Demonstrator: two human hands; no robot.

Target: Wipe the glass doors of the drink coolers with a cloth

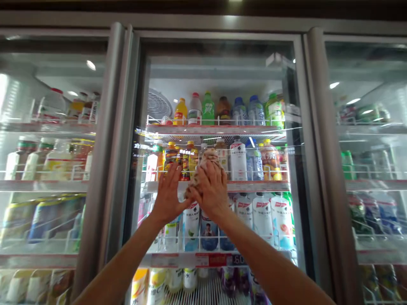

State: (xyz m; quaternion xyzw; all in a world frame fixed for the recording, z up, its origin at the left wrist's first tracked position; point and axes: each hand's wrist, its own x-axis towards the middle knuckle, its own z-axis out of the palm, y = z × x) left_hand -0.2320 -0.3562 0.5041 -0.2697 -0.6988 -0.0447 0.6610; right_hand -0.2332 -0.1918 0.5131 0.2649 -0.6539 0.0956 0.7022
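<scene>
Left hand (166, 197) is empty, fingers spread at the cooler's glass door (216, 59); right hand (212, 188) holds a crumpled beige cloth (210, 155) against it (drinks (238, 157) behind).

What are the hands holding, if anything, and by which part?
A cloth, its middle pressed under the right hand; the left hand holds nothing visible.

Below the fingers (212, 174), a shelf tag (238, 259) is displaying "60", one bottle (190, 278) is bearing "水", another bottle (158, 284) "维C".
</scene>
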